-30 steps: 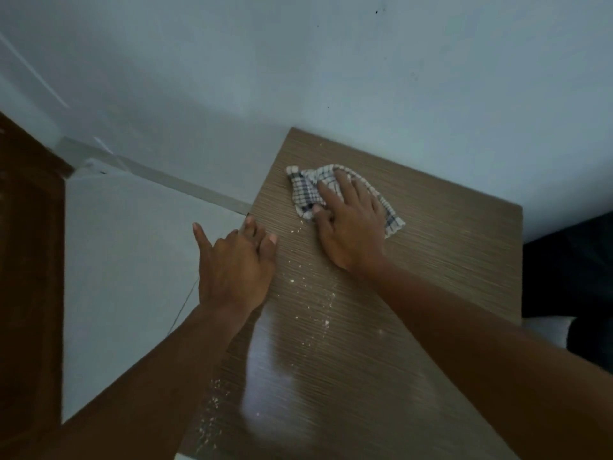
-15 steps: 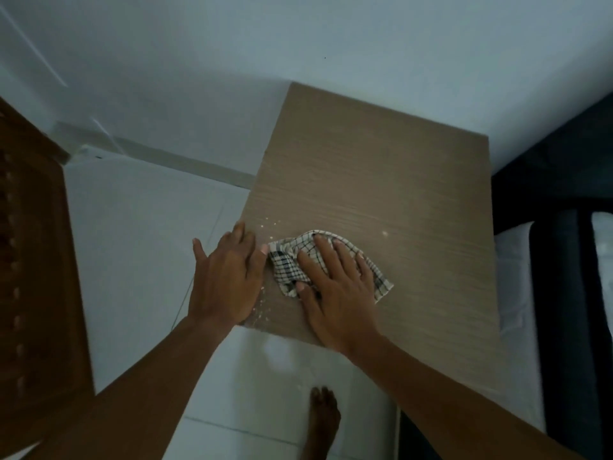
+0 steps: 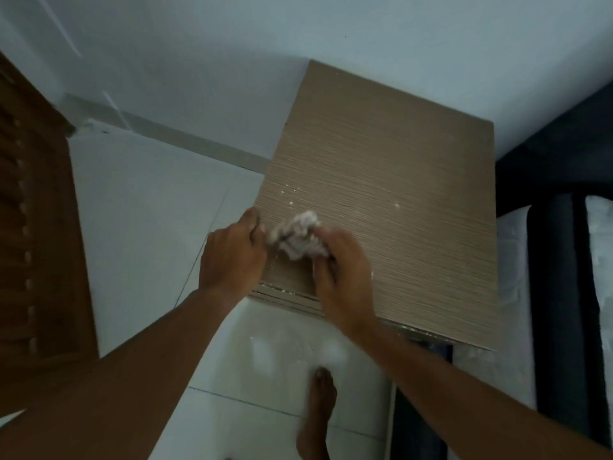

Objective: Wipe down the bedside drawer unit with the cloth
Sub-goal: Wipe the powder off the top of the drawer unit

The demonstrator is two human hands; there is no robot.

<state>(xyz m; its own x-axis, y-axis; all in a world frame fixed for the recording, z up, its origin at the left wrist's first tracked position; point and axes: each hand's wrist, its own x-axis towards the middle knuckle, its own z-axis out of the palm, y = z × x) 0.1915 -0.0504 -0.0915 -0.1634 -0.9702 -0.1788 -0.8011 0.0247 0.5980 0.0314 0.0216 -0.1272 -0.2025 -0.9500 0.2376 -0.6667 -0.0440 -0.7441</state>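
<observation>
The bedside drawer unit (image 3: 398, 180) has a light brown wood-grain top with white specks of dust near its left edge. The cloth (image 3: 300, 239), blurred and bunched into a pale lump, lies near the unit's front left corner. My right hand (image 3: 341, 277) grips the cloth from the right, fingers curled into it. My left hand (image 3: 234, 257) is cupped at the unit's left edge, right beside the cloth, with fingers bent; what it holds is hidden.
A white wall runs behind the unit. White floor tiles (image 3: 149, 207) lie to the left, with a dark wooden door (image 3: 36, 227) beyond. A bed with dark frame and white bedding (image 3: 560, 260) stands right of the unit. My bare foot (image 3: 320, 406) is on the floor below.
The cloth has gone from flat under my right palm to a bunched lump, pulled toward the front left corner. My left hand has closed in against it at the edge.
</observation>
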